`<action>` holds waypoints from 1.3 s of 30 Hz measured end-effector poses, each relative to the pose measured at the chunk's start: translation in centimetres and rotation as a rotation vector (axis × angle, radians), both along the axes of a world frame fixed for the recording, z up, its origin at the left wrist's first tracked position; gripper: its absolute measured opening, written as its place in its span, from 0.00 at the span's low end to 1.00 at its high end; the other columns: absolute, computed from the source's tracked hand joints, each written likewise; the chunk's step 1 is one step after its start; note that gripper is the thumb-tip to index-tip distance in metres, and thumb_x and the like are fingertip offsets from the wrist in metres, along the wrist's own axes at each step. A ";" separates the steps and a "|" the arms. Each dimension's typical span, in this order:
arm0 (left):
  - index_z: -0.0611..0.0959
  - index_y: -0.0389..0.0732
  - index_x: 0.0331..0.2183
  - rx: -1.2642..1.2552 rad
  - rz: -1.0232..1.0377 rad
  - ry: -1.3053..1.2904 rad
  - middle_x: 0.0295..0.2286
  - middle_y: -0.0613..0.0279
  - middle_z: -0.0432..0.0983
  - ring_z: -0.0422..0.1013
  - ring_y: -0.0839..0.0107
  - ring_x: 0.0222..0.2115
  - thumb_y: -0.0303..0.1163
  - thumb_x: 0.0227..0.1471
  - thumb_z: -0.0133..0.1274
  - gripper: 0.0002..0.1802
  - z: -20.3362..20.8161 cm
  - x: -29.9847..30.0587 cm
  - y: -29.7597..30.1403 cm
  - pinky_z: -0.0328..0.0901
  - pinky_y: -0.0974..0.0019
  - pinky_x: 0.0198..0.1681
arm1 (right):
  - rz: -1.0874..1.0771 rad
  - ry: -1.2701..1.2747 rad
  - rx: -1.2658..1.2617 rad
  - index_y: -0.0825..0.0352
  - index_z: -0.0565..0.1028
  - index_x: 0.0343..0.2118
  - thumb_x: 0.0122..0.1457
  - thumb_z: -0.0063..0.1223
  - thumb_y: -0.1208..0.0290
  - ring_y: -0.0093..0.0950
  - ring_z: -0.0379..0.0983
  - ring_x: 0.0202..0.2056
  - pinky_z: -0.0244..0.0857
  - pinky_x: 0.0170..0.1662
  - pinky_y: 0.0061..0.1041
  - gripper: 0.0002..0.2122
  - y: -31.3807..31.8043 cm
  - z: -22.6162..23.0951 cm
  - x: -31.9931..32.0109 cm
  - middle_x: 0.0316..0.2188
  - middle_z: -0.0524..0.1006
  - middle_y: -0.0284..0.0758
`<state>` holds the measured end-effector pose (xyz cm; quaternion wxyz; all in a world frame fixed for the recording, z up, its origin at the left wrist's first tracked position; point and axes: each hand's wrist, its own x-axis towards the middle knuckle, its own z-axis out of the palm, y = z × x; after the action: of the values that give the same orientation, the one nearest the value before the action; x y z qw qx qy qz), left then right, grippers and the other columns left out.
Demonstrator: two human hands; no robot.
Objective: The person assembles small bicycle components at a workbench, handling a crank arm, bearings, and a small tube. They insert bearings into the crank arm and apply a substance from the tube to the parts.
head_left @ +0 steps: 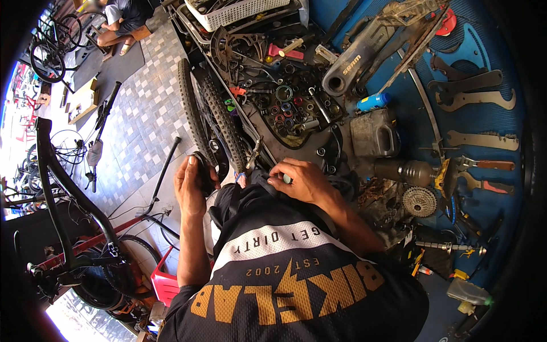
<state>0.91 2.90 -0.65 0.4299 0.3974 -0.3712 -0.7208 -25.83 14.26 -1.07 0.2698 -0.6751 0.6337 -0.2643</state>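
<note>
My left hand [189,187] is closed around a dark, rounded part [203,172], whose kind I cannot make out. My right hand [307,183] has its fingers curled on a small object with a pale greenish round end [286,178]; most of it is hidden in the grip. Dark cloth [262,183] lies just under those right fingers. Beyond the hands, two knobbly bicycle tyres [194,108] stand side by side against the bench edge. A small brassy metal fitting [256,149] sits between the tyres and my right hand.
The greasy bench holds several rings [285,111], a crank arm [347,71], a grey jug [373,134] and a cassette [420,201]. Flat wrenches [476,97] hang on the blue board. To the left are a black bicycle frame [74,194], a red stool [165,279] and a seated person [128,25].
</note>
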 end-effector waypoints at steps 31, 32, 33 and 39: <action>0.79 0.36 0.37 0.012 -0.100 -0.121 0.22 0.56 0.78 0.72 0.70 0.18 0.43 0.73 0.48 0.19 -1.2 -0.2 0.5 0.68 0.69 0.23 | 0.016 0.039 0.061 0.62 0.83 0.38 0.62 0.67 0.61 0.35 0.82 0.33 0.75 0.37 0.35 0.10 0.1 -0.3 -0.1 0.33 0.83 0.34; 0.80 0.35 0.39 0.032 -0.131 -0.108 0.23 0.56 0.79 0.74 0.71 0.19 0.41 0.73 0.47 0.18 -1.2 -0.2 0.5 0.69 0.69 0.25 | 0.016 0.056 0.055 0.62 0.83 0.38 0.62 0.67 0.61 0.35 0.82 0.33 0.75 0.37 0.35 0.10 0.1 -0.4 -0.1 0.33 0.83 0.34; 0.80 0.35 0.41 0.024 -0.155 -0.101 0.25 0.56 0.80 0.74 0.71 0.21 0.39 0.73 0.47 0.16 -1.3 -0.2 0.5 0.70 0.70 0.27 | 0.011 0.043 0.060 0.62 0.83 0.38 0.62 0.67 0.61 0.35 0.82 0.33 0.75 0.37 0.34 0.10 0.1 -0.4 -0.1 0.33 0.83 0.34; 0.73 0.33 0.56 0.024 -0.272 -0.008 0.38 0.56 0.83 0.78 0.72 0.36 0.22 0.70 0.50 0.15 -1.5 -1.3 1.5 0.73 0.69 0.42 | 0.005 0.032 0.054 0.62 0.83 0.39 0.62 0.67 0.61 0.36 0.82 0.33 0.75 0.36 0.34 0.10 0.0 -0.5 -0.2 0.33 0.82 0.33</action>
<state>-0.43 4.40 -2.13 0.3220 0.3511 -0.4148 -0.7752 -25.99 14.27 -1.56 0.2785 -0.6734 0.6431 -0.2355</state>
